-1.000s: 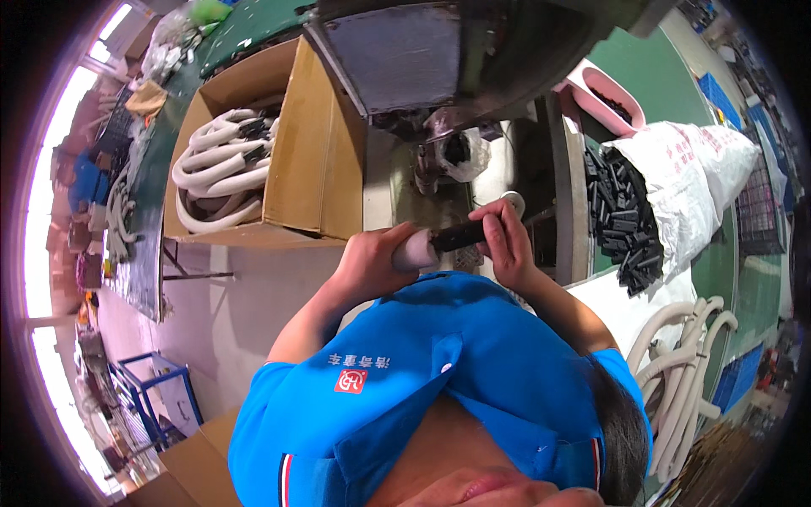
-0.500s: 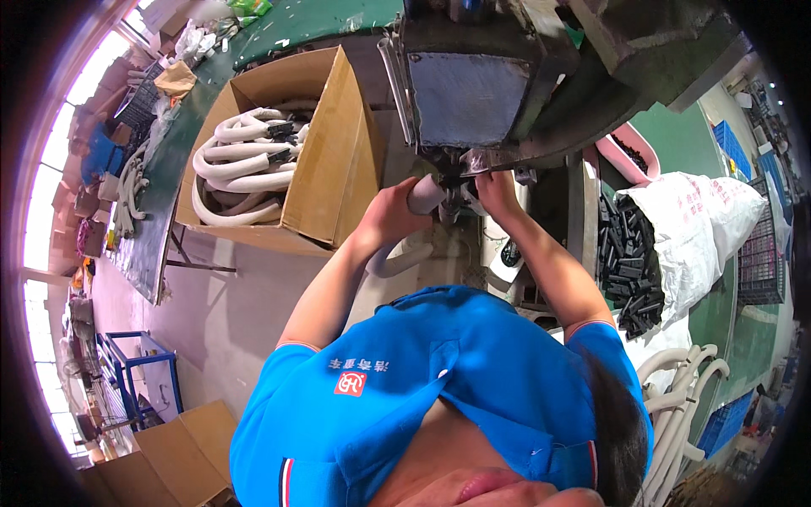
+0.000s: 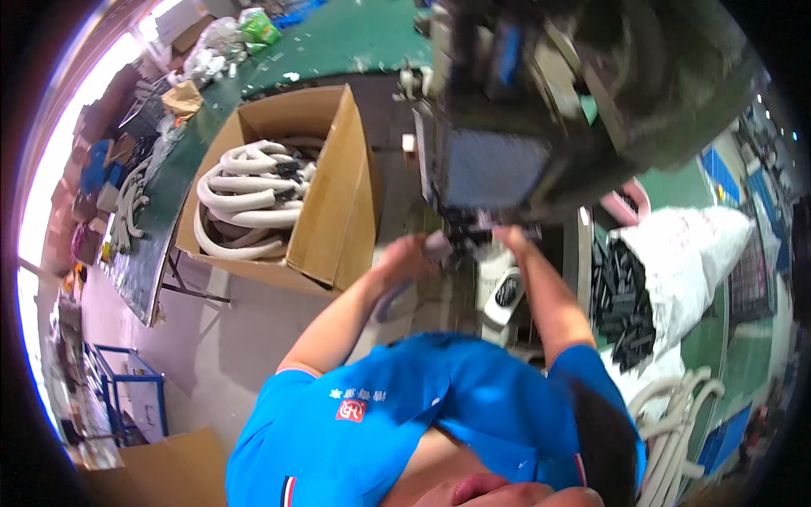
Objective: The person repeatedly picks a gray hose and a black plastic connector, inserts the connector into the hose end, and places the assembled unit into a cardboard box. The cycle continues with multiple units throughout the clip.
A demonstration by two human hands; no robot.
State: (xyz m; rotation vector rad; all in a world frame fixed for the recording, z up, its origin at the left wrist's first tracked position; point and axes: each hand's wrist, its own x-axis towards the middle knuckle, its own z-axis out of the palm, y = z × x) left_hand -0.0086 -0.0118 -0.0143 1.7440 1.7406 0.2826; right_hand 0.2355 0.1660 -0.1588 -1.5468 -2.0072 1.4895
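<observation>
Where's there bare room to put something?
Bare floor shows between carton and blue frame. Scraps dot the green tabletop between green plastic and machine, otherwise open. Crowded: left hand and right hand at the machine; sack and pale tubes to the right.

Both forearms, bare below short blue sleeves, reach forward and converge ahead of the chest. The left hand [image 3: 405,260] is curled into a grip, its wrist roughly in line with the forearm. The right hand [image 3: 511,238] sits slightly farther forward, near but apart from it; its fingers seem bent, though blur makes that hard to judge.
</observation>
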